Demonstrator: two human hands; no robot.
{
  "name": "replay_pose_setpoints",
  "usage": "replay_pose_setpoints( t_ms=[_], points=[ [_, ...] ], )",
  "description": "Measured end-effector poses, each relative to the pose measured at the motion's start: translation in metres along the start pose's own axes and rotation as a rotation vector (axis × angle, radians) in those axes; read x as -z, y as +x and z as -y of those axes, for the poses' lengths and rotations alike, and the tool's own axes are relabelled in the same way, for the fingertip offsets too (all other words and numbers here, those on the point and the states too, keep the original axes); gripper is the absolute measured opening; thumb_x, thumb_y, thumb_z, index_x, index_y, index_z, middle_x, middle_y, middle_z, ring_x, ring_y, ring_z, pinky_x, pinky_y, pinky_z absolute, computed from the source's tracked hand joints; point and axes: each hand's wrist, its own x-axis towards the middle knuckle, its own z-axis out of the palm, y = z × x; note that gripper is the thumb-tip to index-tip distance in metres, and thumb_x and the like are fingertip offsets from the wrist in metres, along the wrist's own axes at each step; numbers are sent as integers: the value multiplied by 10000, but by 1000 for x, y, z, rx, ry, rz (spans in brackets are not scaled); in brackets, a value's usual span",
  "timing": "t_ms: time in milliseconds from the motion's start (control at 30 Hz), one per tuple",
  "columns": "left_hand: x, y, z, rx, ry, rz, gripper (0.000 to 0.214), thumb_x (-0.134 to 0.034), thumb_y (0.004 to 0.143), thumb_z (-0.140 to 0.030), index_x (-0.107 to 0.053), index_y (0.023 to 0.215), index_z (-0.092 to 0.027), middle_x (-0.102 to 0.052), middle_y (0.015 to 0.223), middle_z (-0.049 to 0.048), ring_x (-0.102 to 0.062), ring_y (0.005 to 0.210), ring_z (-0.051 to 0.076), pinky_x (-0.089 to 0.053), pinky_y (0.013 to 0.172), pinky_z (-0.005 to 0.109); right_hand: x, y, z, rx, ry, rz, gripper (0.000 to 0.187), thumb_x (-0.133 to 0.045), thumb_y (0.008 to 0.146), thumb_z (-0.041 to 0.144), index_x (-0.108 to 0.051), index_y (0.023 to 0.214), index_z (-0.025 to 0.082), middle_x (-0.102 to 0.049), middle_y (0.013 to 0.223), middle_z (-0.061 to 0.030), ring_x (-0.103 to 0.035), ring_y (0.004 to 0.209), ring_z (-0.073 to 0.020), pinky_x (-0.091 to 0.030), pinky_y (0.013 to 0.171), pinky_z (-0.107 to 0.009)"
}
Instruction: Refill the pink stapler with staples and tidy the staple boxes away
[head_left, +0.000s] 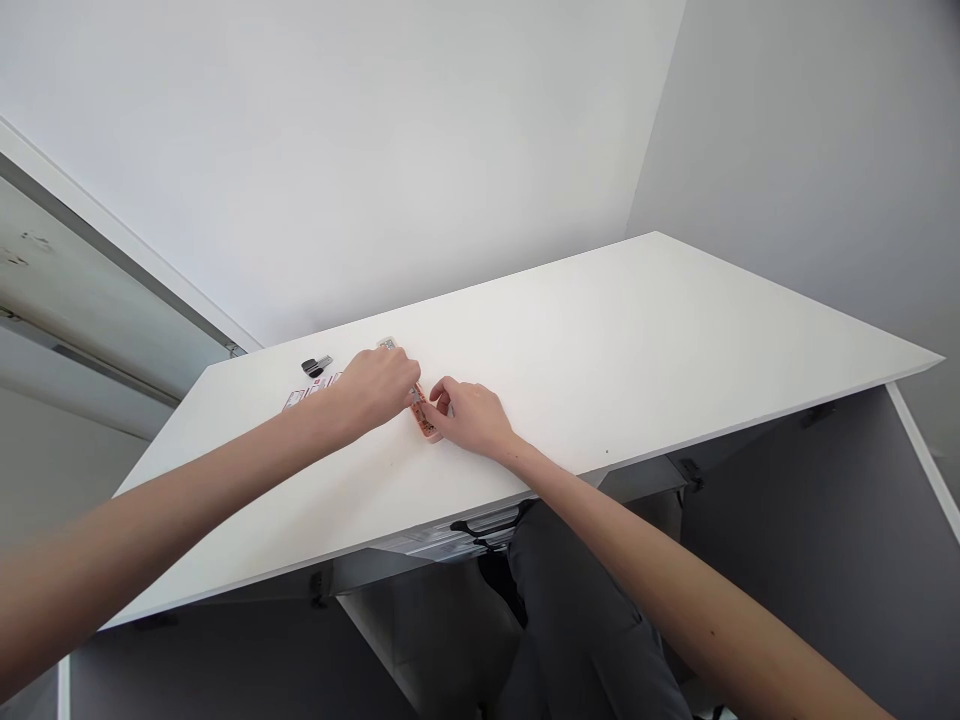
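Observation:
A long, narrow case (425, 424) with an orange patterned near part and a pale far end lies at a slant on the white table. Across its middle is my left hand (381, 382), closed, its fingers curled down onto the case; whatever they pinch is hidden. My right hand (474, 415) grips the near part from the right, thumb on top and fingers bent. Just left of my left hand are small white cards or packets (295, 399) with red markings, partly covered by my forearm. Behind them lies a small black and silver object (315, 366), its kind unclear.
The white table (637, 340) extends far to the right, and its back edge meets a pale wall (450, 150). Under the front edge are dark open spaces and black handles (480, 530). My leg (577, 610) in grey trousers is below the edge.

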Motion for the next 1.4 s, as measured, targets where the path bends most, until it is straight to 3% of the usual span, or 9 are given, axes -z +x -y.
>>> replay_pose_setpoints(
  t_ms=[200,433,600,733,933,1133,1267,1400],
  points=[
    [4,2,-10,5,-20,28,190,-651,830,-181,-664,641,-165,-632,677,143,-690,733,317,-480,690,395,0,0,0,1,-3,5,183,-559,1019,424,-600,1011,247,-794,906,3,-697,842,-189,-423,697,-303],
    [6,12,-14,-25,-15,27,178,-727,802,-259,-685,655,-168,-636,694,155,-688,862,347,-498,731,402,2,0,1,-23,15,14,192,-559,1026,431,-601,991,247,-800,899,-7,-707,869,-202,-448,716,-314],
    [7,18,-23,36,-26,35,133,-765,754,-173,-687,648,-157,-669,713,152,-710,853,350,-513,771,434,1,1,2,-28,24,17,182,-563,1017,421,-595,977,247,-799,903,-10,-710,870,-207,-457,723,-318],
    [13,23,-42,89,61,131,96,-777,668,-44,-732,698,-124,-727,844,195,-724,881,384,-537,773,475,1,1,2,-6,6,7,205,-577,991,433,-592,910,246,-789,870,-6,-698,807,-204,-435,681,-307],
    [15,38,-64,230,5,189,254,-883,551,-175,-777,768,-97,-734,838,233,-712,831,469,-555,655,565,1,2,1,31,-14,26,169,-586,917,348,-600,782,248,-768,765,-14,-649,678,-201,-362,578,-302],
    [19,46,-62,197,102,256,316,-832,532,-70,-804,845,-105,-757,939,236,-719,890,456,-584,676,532,1,1,1,27,-3,0,192,-564,926,326,-607,759,242,-758,759,-5,-651,684,-194,-379,593,-303],
    [25,51,-57,200,133,286,342,-835,570,-129,-827,912,-147,-766,973,205,-725,928,422,-590,727,492,0,1,0,7,12,-24,198,-553,958,352,-582,798,238,-758,783,1,-659,718,-183,-384,609,-291],
    [32,56,-46,117,112,314,346,-883,560,-203,-839,902,-215,-778,922,155,-736,926,366,-578,780,416,-1,2,-1,-13,19,-20,201,-572,982,409,-597,879,238,-771,838,-1,-676,777,-182,-403,650,-290]
  ],
)
